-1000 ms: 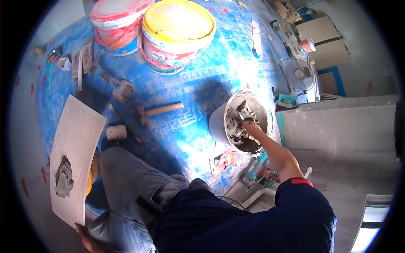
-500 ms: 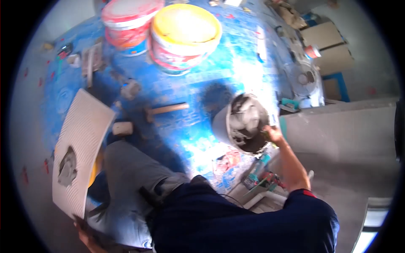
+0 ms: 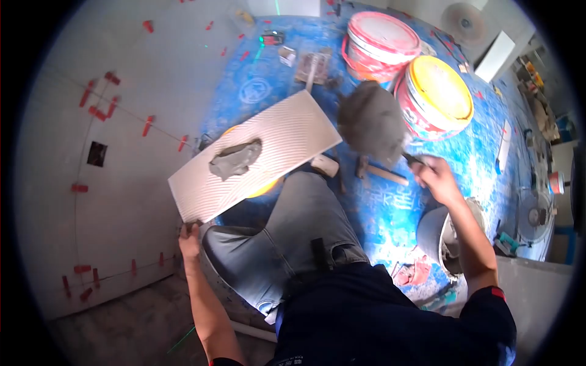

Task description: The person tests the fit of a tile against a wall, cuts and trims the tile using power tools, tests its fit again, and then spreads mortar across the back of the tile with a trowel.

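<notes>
A pale tile (image 3: 299,125) with fine ridges on its upturned back leans across near my knees, over something yellow. Grey mortar (image 3: 236,160) lies in a lump on its middle. My left hand (image 3: 190,239) grips the tile's near left corner. My right hand (image 3: 436,178) is closed on the dark handle of a trowel (image 3: 410,160). A large heap of wet mortar (image 3: 373,122), smeared by motion, covers the trowel's blade, just right of the tile. Below my right forearm stands a mortar bucket (image 3: 432,235), partly hidden by the arm.
A red-lidded pail (image 3: 381,36) and a yellow-lidded pail (image 3: 441,91) stand beyond the trowel. A hammer (image 3: 384,174) and a white block (image 3: 325,165) lie on the blue floor sheet (image 3: 397,210). Tiled wall (image 3: 122,201) with red clips rises at left.
My right hand has left the bucket and swung toward the tile, with a mortar-laden trowel now showing. The view has turned left. My left hand stays at the tile's corner.
</notes>
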Demonstrator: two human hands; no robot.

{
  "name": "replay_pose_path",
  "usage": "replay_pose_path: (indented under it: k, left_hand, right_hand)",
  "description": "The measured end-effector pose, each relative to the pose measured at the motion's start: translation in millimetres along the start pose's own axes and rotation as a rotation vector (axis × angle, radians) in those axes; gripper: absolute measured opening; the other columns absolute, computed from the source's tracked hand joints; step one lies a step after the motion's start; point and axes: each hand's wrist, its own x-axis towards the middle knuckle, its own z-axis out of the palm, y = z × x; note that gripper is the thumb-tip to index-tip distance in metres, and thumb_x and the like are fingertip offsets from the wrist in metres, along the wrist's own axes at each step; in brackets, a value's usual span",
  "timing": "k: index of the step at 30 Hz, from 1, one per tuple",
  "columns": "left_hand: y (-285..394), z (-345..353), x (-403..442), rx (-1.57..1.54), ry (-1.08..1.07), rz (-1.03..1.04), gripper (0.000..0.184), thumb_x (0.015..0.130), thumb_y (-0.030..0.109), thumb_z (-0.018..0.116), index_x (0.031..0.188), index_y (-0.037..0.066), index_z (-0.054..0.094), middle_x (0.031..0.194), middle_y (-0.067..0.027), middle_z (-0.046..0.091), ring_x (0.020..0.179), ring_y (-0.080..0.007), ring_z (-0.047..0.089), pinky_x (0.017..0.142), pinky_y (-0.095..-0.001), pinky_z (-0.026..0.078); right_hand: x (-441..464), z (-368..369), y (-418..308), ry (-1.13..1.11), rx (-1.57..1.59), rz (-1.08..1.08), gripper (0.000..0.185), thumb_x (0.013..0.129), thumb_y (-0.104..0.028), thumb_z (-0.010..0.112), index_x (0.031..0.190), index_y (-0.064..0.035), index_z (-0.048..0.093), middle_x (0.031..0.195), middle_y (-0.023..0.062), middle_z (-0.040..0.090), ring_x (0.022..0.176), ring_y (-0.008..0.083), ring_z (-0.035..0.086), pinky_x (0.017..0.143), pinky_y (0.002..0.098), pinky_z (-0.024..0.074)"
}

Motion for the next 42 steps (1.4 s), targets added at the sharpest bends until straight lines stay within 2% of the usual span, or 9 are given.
replay_pose_path:
  k: [3, 7, 16, 21, 26, 33, 36, 40, 42]
  left_hand:
    - [-6, 8, 1, 0.005, 0.01, 0.081, 0.03, 0.085, 0.016, 0.062, 0.106, -0.006, 0.06, 0.094, -0.0128, 0.068, 0.086, -0.0199, 0.063, 0.08, -0.0317, 0.048]
    - [-23, 15, 4, 0.245, 0.046, -0.02, 0.082, 0.077, 0.033, 0.069, 0.132, -0.017, 0.034, 0.126, -0.0349, 0.049, 0.121, -0.0421, 0.048, 0.101, -0.0405, 0.039]
    - [-24, 22, -5, 0.446, 0.05, -0.017, 0.096, 0.08, 0.044, 0.066, 0.14, -0.015, 0.021, 0.139, -0.0358, 0.033, 0.133, -0.0438, 0.03, 0.111, -0.0409, 0.027]
    - [-28, 11, 0, 0.196, -0.099, 0.296, 0.051, 0.085, 0.021, 0.067, 0.124, -0.006, 0.048, 0.116, -0.0238, 0.058, 0.108, -0.0316, 0.054, 0.097, -0.0414, 0.039]
    - [-40, 6, 14, -0.01, -0.214, 0.101, 0.045, 0.091, 0.024, 0.06, 0.119, -0.01, 0.051, 0.117, -0.021, 0.057, 0.107, -0.0269, 0.053, 0.094, -0.0388, 0.041]
    - [-31, -11, 26, 0.015, -0.285, 0.142, 0.045, 0.096, 0.026, 0.054, 0.125, -0.008, 0.05, 0.122, -0.0199, 0.056, 0.113, -0.0261, 0.052, 0.098, -0.0355, 0.039]
    - [-18, -19, 23, -0.215, -0.45, -0.239, 0.046, 0.1, 0.027, 0.04, 0.135, -0.003, 0.044, 0.134, -0.02, 0.048, 0.122, -0.0268, 0.047, 0.104, -0.0357, 0.034]
    - [-17, -28, 28, -0.314, -0.461, -0.412, 0.045, 0.1, 0.026, 0.041, 0.133, -0.003, 0.047, 0.133, -0.0204, 0.049, 0.12, -0.0272, 0.048, 0.104, -0.0364, 0.034]
    - [-20, -35, 27, 0.292, -0.51, 0.062, 0.043, 0.1, 0.024, 0.04, 0.132, -0.003, 0.049, 0.131, -0.0199, 0.051, 0.119, -0.0268, 0.048, 0.102, -0.0365, 0.036]
  right_hand:
    - [72, 55, -42, 0.292, -0.44, -0.446, 0.031, 0.077, -0.031, 0.065, 0.093, -0.0042, 0.065, 0.075, 0.0173, 0.063, 0.069, 0.0315, 0.064, 0.066, 0.0431, 0.0501]
    - [148, 132, -59, -0.146, -0.857, -0.154, 0.042, 0.073, -0.043, 0.065, 0.087, -0.0027, 0.069, 0.087, 0.0232, 0.066, 0.082, 0.0378, 0.065, 0.073, 0.0469, 0.0504]
    - [74, 81, -72, 0.09, -0.367, -0.127, 0.032, 0.074, -0.035, 0.066, 0.084, -0.0053, 0.068, 0.072, 0.0182, 0.064, 0.069, 0.0325, 0.064, 0.064, 0.0417, 0.0502]
    - [-48, -54, 7, 0.326, -0.461, 0.162, 0.03, 0.077, -0.031, 0.059, 0.09, -0.0047, 0.065, 0.073, 0.0172, 0.063, 0.071, 0.031, 0.062, 0.072, 0.0418, 0.0477]
    - [-197, -150, 99, 0.242, -0.932, 1.002, 0.05, 0.081, -0.046, 0.051, 0.101, -0.0041, 0.067, 0.1, 0.0264, 0.064, 0.101, 0.0372, 0.062, 0.086, 0.0459, 0.0483]
    - [-244, -127, 235, -0.191, -1.112, 1.193, 0.04, 0.078, -0.035, 0.056, 0.103, -0.0072, 0.07, 0.11, 0.0112, 0.068, 0.104, 0.026, 0.064, 0.085, 0.038, 0.05]
    - [-231, -110, 274, -0.401, -1.177, 1.204, 0.036, 0.079, -0.034, 0.057, 0.101, -0.0094, 0.071, 0.113, 0.0083, 0.067, 0.106, 0.0229, 0.063, 0.086, 0.0376, 0.0494]
    - [-221, -101, 284, -0.433, -0.979, 1.216, 0.035, 0.082, -0.042, 0.058, 0.086, -0.0107, 0.072, 0.083, 0.0067, 0.069, 0.074, 0.0199, 0.067, 0.064, 0.0334, 0.0523]
    - [-211, -105, 284, -0.359, -0.683, 1.314, 0.043, 0.083, -0.051, 0.058, 0.075, -0.0097, 0.069, 0.064, 0.0049, 0.063, 0.052, 0.0179, 0.06, 0.049, 0.0302, 0.0487]
